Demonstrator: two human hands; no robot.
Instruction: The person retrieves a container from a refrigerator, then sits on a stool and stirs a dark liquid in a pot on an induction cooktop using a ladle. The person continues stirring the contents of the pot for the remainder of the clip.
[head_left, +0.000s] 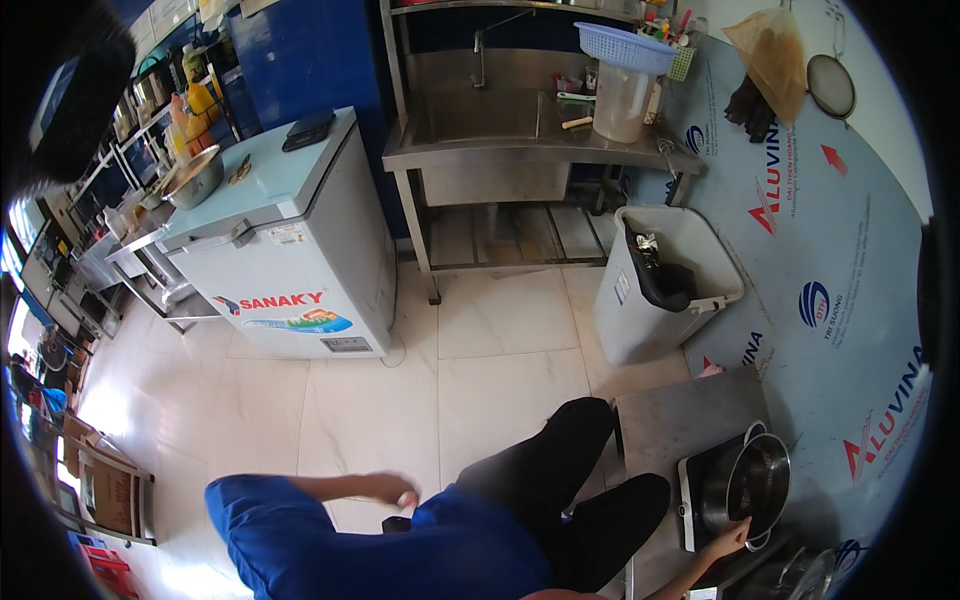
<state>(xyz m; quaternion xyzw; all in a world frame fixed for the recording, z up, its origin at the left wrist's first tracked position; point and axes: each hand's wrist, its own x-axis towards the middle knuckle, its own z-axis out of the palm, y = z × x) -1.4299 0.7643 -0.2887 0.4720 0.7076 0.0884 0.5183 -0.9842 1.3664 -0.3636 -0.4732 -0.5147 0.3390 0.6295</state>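
Note:
My right hand (731, 538) is at the near rim of a two-handled stainless steel pot (718, 480), close to its lower handle; its fingers are bent, and whether they grip the rim or something small cannot be told. The pot stands on a black-topped cooker with a white edge (686, 499), and its inside looks dark. My left hand (397, 491) is beside my body over the tiled floor, blurred, its fingers curled; whether it holds anything cannot be told.
The cooker stands on a low metal table (694, 412). Glass lids or pots (806, 574) lie at the lower right. Ahead are a grey bin (645, 322), a steel sink bench (480, 159) with a plastic pitcher (619, 101), and a white chest freezer (300, 262) bearing a metal bowl (196, 184).

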